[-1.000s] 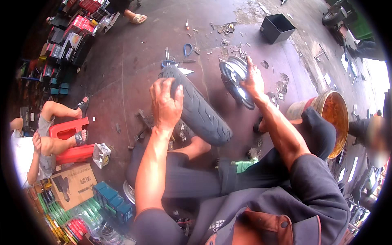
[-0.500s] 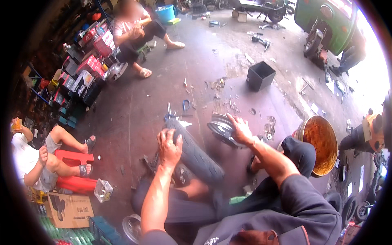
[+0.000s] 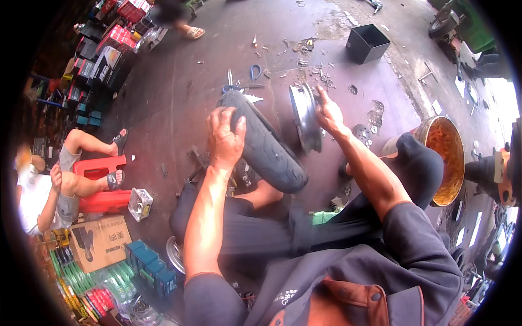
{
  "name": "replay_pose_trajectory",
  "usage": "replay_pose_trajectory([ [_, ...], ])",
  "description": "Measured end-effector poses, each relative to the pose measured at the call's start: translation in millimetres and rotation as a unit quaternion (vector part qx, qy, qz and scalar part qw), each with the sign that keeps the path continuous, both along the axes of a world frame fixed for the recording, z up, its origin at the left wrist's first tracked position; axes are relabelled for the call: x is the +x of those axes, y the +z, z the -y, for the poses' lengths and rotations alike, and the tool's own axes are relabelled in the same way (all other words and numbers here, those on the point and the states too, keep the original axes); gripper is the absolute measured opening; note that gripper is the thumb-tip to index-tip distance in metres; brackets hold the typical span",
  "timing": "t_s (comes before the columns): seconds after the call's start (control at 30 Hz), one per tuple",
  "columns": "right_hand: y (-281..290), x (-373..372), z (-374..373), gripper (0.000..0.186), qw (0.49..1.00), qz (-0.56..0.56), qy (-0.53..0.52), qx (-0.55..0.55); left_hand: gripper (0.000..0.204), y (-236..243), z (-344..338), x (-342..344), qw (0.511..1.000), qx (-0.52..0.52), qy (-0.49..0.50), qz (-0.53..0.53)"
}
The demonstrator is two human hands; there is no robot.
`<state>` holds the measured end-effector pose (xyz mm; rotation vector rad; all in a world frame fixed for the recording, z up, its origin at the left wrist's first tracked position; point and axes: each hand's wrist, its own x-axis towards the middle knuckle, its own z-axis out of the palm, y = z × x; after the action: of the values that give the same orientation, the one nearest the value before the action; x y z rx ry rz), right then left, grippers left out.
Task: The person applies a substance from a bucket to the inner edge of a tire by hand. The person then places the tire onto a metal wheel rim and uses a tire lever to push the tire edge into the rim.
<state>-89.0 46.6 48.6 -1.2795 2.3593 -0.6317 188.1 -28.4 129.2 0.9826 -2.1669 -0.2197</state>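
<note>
A worn black treaded tire slants across the middle, over my crossed legs. My left hand is closed on its upper part, fingers curled over the tread. To its right, my right hand grips a silver metal wheel rim at its edge, holding it upright and nearly edge-on. The rim is apart from the tire. Beyond them lie a blue-handled tool, a long metal tool and scattered small hardware on the floor.
Stacked boxes line the left; below are a seated person, red stools, a carton and teal cases. A black bin stands behind, a rusty drum at right, and another person's foot at top.
The rim has turned in my right hand from showing its face at a slant to standing nearly edge-on. The view tipped up half a second ago and is back down on my hands.
</note>
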Motion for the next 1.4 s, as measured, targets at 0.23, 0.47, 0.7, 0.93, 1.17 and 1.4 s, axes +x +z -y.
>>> replay_pose_trajectory([
  [0.23, -16, 40, -4, 0.087, 0.985, -0.145, 0.049, -0.085, 0.027, -4, 4, -15, 1.0, -0.006, 0.006, -0.001],
  [0.47, -32, 29, -3, 0.09, 0.981, -0.13, 0.089, -0.111, 0.024, -6, 8, -10, 1.0, 0.006, 0.006, -0.016],
  [0.7, -31, 33, -4, 0.091, 0.985, -0.127, 0.076, -0.092, 0.023, -8, 7, -13, 1.0, -0.004, 0.002, -0.019],
  [0.93, -29, 32, -4, 0.088, 0.984, -0.13, 0.079, -0.094, 0.022, -11, 14, -7, 0.997, 0.006, -0.016, -0.076],
  [1.17, -28, 34, -5, 0.084, 0.984, -0.127, 0.083, -0.097, 0.019, -8, 16, -3, 0.999, -0.004, -0.015, -0.042],
  [1.4, -21, 36, -1, 0.085, 0.982, -0.119, 0.102, -0.105, 0.018, -10, 15, 0, 0.999, -0.009, -0.007, -0.05],
])
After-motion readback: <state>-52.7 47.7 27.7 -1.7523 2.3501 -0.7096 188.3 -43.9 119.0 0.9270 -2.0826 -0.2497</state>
